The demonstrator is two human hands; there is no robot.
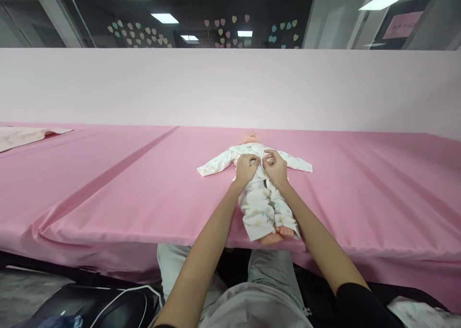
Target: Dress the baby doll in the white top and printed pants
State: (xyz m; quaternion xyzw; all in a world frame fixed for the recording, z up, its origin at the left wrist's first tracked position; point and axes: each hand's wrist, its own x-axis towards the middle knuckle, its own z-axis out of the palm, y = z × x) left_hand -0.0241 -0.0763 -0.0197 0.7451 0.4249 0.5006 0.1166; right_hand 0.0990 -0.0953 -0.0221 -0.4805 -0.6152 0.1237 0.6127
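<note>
A baby doll [251, 138] lies on its back on the pink-covered table, its feet at the front edge. It wears a white patterned outfit [256, 208] with long sleeves spread to both sides. Over the chest, my left hand [247, 168] pinches the fabric near the front opening. Close beside it on the right, my right hand [275, 168] has its fingers bent together at the other side of the opening. The fingertips nearly meet, and the small part between them is too small to make out. A dark gap shows in the outfit below my hands.
The pink cloth [118, 184] has folds on the left and hangs over the front edge. A pale cloth [29, 136] lies at the far left. Behind the table stands a white partition [230, 88]. White patterned fabric [419, 312] is at the lower right, a black seat at the lower left.
</note>
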